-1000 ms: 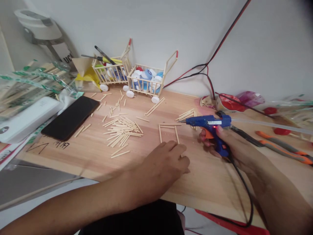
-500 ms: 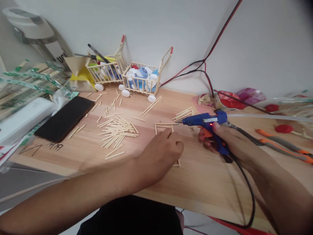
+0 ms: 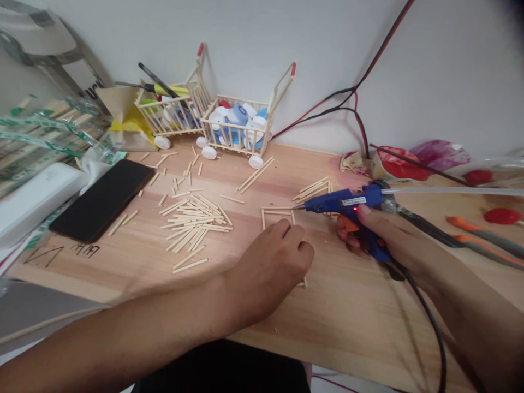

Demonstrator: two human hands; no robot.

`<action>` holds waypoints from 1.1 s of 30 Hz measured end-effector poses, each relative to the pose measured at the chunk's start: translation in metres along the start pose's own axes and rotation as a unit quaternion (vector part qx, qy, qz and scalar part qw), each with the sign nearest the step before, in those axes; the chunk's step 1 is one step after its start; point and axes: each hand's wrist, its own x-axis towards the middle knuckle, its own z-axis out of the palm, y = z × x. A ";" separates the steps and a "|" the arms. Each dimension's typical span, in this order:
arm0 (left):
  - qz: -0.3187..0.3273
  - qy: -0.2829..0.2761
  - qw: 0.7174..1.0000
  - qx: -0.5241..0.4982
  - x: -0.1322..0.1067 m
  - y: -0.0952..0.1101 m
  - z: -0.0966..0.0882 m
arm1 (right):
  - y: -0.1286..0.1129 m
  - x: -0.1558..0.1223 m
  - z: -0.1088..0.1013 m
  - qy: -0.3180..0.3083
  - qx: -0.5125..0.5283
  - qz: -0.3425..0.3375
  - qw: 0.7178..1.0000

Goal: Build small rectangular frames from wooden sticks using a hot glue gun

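My right hand (image 3: pixel 368 232) is wrapped round a blue hot glue gun (image 3: pixel 347 202), with a finger at its orange trigger and a small red light lit. The nozzle points left and meets the top right corner of a small wooden stick frame (image 3: pixel 277 208) lying flat on the table. Over the middle of that frame rests my left hand (image 3: pixel 278 256), fingers curled down onto it; the fingertips are hidden beneath the knuckles. Left of this hand lies a loose pile of short wooden sticks (image 3: pixel 196 221).
Two stick-built carts (image 3: pixel 235 128) with bottle caps stand against the wall. A black phone (image 3: pixel 104 199) and a white box (image 3: pixel 39 194) lie at left. Orange-handled pliers (image 3: pixel 487 243) sit at right, and the gun's black cord (image 3: pixel 429 311) hangs past the table's front edge.
The view has shifted slightly. Both hands stay nearly in place, and the nozzle remains at the frame's top right corner.
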 end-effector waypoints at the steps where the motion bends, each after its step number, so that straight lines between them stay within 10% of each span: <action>1: -0.005 0.005 1.000 -0.001 0.001 0.000 0.001 | 0.000 0.000 0.001 0.000 0.006 -0.003 1.000; 11: -0.167 0.002 0.984 0.057 0.020 -0.005 -0.004 | 0.005 -0.001 0.000 0.003 0.062 -0.026 0.998; 33: -0.267 -0.027 0.959 0.091 0.013 0.030 -0.017 | -0.001 -0.025 0.012 0.060 0.046 -0.124 0.989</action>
